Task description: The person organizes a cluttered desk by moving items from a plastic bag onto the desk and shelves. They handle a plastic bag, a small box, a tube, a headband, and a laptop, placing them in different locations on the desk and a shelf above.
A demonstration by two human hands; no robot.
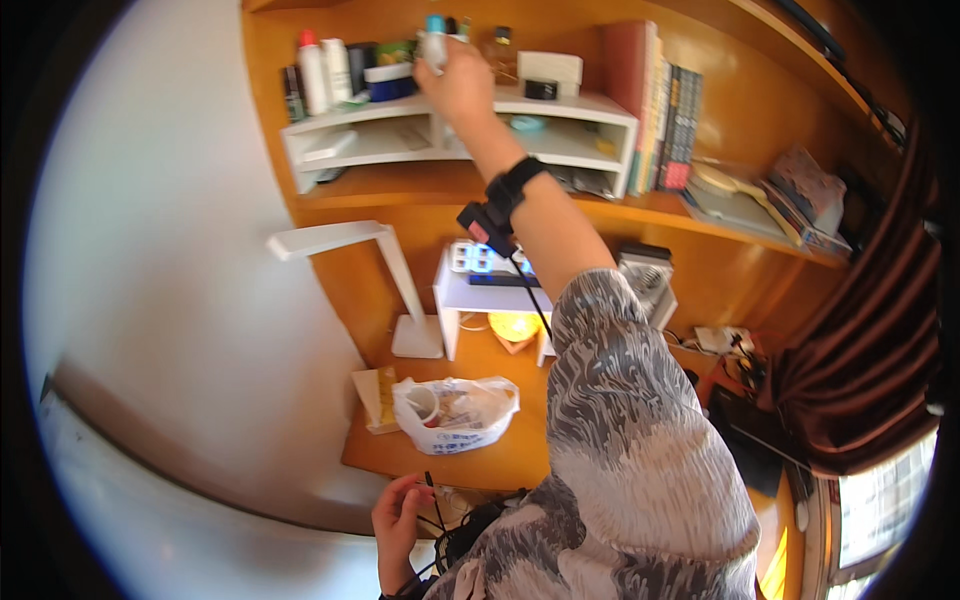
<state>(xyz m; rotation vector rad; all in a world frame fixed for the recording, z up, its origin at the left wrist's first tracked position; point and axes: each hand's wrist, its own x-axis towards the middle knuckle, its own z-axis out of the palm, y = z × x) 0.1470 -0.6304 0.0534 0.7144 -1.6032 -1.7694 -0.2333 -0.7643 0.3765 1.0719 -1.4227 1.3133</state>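
Note:
My right hand [459, 81] reaches up to the white shelf organizer [375, 114] and is closed around a white bottle with a blue cap [434, 46]. Whether the bottle's base touches the organizer top is hidden. Left of that hand stand a blue jar with a white lid [391, 81] and a white bottle with a red cap [313, 71]. To the right are a glass bottle [502, 52] and a small black jar [540, 89]. My left hand [397, 510] is low, in front of the desk edge, fingers slightly bent beside a thin black cable; it seems to hold nothing.
On the desk [450, 471] sits a white plastic bag [457, 416] with a cup and other items. Behind it stand a white desk lamp [405, 274], a small white stand [480, 296] with a lit clock, and a glowing yellow lamp [514, 325]. Books [671, 124] stand right of the organizer.

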